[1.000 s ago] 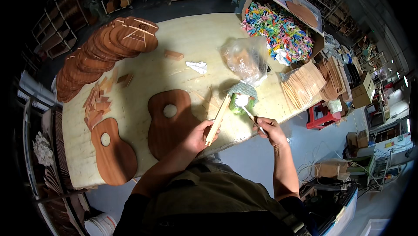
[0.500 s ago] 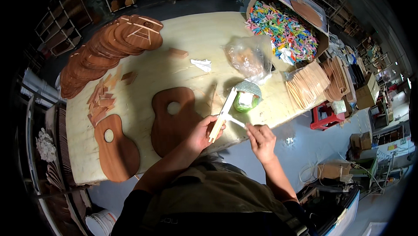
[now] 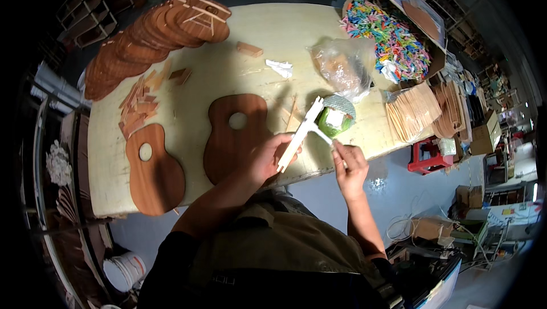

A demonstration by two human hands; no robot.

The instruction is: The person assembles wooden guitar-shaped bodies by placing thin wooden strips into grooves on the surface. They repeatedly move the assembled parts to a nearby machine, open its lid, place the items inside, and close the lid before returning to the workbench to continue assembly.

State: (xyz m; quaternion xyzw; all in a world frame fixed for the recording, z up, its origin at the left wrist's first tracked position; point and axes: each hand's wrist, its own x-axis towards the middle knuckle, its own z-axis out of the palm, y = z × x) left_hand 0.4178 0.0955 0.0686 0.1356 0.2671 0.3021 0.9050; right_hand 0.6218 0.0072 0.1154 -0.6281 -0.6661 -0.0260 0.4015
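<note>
My left hand (image 3: 272,158) is closed round the near part of a small bundle of pale wooden strips (image 3: 297,141), which slants up and away over the table's front edge. A slim white brush (image 3: 323,135) is pinched in my right hand (image 3: 350,166), its head resting on the strips' upper face. Just beyond the strips stands a green tub (image 3: 330,122) with something white in it and a grey-green cover over its far side. To the left of my left hand lies a brown ukulele-shaped wooden plate (image 3: 228,149) with a round hole, partly in shadow.
Another holed plate (image 3: 154,172) lies at the left edge, near loose wood blocks (image 3: 137,106). Stacked braced plates (image 3: 154,35) curve along the far left. A plastic bag (image 3: 342,69), a box of colourful clothespins (image 3: 387,41) and bundled thin wood pieces (image 3: 415,112) occupy the right.
The brush head has slid along the strips toward their far end. Both hands have shifted slightly in view as the head view tilted, moving the table's things upward in the picture.
</note>
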